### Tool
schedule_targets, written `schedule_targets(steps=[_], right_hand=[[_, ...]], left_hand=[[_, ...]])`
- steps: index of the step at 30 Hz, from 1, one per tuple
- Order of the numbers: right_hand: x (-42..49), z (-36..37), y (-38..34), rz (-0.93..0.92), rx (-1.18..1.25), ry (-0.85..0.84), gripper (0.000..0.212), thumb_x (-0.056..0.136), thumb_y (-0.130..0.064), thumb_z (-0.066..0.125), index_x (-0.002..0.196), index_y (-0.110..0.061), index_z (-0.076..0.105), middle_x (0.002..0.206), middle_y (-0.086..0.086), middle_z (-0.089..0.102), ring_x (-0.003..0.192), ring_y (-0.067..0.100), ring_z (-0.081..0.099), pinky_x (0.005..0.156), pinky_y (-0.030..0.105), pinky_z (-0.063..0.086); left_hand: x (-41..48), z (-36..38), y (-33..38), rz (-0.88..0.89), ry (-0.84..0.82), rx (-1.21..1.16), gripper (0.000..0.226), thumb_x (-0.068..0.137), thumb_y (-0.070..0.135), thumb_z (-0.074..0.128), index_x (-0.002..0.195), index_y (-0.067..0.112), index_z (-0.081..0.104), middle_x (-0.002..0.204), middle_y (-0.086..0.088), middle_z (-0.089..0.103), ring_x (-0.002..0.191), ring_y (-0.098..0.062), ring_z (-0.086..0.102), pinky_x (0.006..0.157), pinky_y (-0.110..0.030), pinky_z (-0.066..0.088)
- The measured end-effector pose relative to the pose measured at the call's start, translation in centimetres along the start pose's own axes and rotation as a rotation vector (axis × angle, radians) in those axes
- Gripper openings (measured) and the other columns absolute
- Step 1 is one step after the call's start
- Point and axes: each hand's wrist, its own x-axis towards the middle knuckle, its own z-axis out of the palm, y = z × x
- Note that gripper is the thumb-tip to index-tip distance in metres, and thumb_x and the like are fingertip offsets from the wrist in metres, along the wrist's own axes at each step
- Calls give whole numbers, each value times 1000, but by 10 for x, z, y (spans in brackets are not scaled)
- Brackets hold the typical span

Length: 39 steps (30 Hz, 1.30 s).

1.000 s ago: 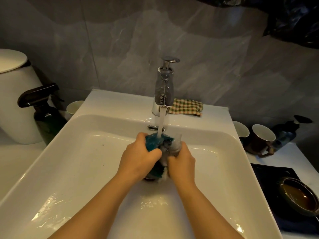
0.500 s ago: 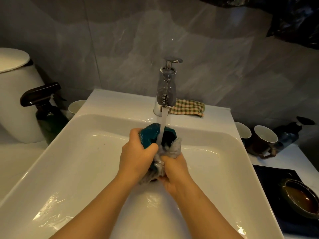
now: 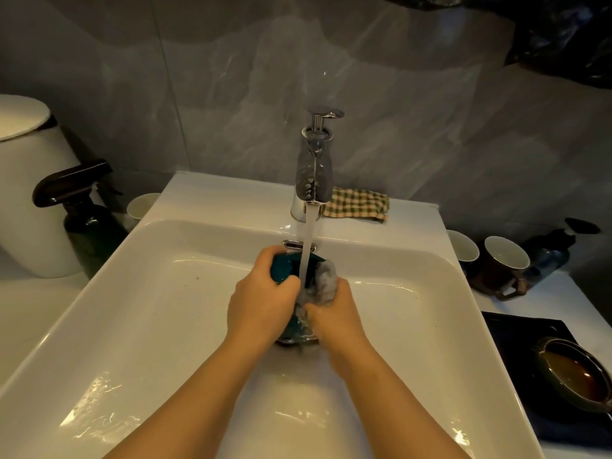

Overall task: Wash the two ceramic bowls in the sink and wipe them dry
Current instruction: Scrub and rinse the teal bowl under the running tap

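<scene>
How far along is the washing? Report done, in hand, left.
Done: nothing visibly. In hand: left hand grips the teal bowl under the running tap, right hand holds a grey rag against it. Left: the brown bowl on the dark mat, then wiping both dry.

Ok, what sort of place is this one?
Likely a home washroom or kitchenette: a white basin under a running chrome tap, grey wall tiles, mugs and a spray bottle on the counter.

No lettering, brand or number is legible anywhere, including on the dark green glass spray bottle (image 3: 92, 233) at left.
</scene>
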Motion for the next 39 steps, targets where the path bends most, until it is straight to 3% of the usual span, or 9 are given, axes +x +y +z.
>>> schedule_targets(steps=[4,7,11,15,21,26,30,34,39], right_hand=[[-5,1,-8,123,145,5,26,82,-4,58,101,-20,50,90,6,62,85,28,64,75,38,55],[-5,-11,-16,-298,-278,376,13,91,-17,56,91,-26,47,78,-12,55,73,8,57,62,15,48],[-8,-19,-25,-581,-178,556,33,88,-8,60,81,-37,46,85,-11,54,76,-3,54,65,3,42],[-11,-18,-32,-463,122,224,30,83,1,62,86,-26,48,87,-7,56,75,0,59,68,13,49],[-8,-20,-23,-629,-678,369,17,85,-27,45,95,-21,58,93,-12,55,87,4,45,79,18,34],[-12,-8,-19,-684,-1032,-227,37,78,-41,40,100,-19,62,104,-7,62,106,10,48,115,23,-2],[-5,2,-11,-717,-1136,-188,54,74,-37,61,124,-20,48,126,-1,54,123,18,43,119,35,11],[-3,1,-12,-751,-1256,-60,45,67,-46,74,101,-19,61,94,0,68,88,22,62,86,28,37],[-13,0,-21,-752,-1093,-124,39,64,-38,78,67,-20,43,67,-5,58,60,14,48,48,18,25]], left_hand=[[7,-3,-5,-152,84,-182,32,85,12,48,111,31,47,82,9,53,72,-8,51,55,-26,41],[14,-4,-10,-256,60,-274,28,84,18,49,108,33,47,88,10,54,82,-16,54,70,-37,52],[14,-2,-12,-279,-41,-233,24,84,20,51,105,32,51,92,6,57,86,-18,56,74,-37,51],[12,3,-9,-290,-117,-224,27,83,20,53,107,32,51,99,2,59,92,-21,57,77,-36,51],[15,0,-12,-274,-60,-274,26,84,20,54,108,30,50,96,3,59,93,-23,58,77,-38,52],[17,-9,-10,-278,-44,-269,38,68,33,54,106,28,52,94,-2,63,89,-24,60,82,-44,52],[17,-9,-6,-271,-134,-275,40,66,31,55,106,28,56,97,-5,65,90,-24,61,83,-44,53],[19,-10,-8,-278,-133,-295,39,66,31,61,104,31,55,101,-4,63,93,-24,60,81,-40,53],[13,-13,-3,-331,-278,-517,28,84,34,59,109,21,60,105,-11,68,85,-21,67,65,-30,52]])
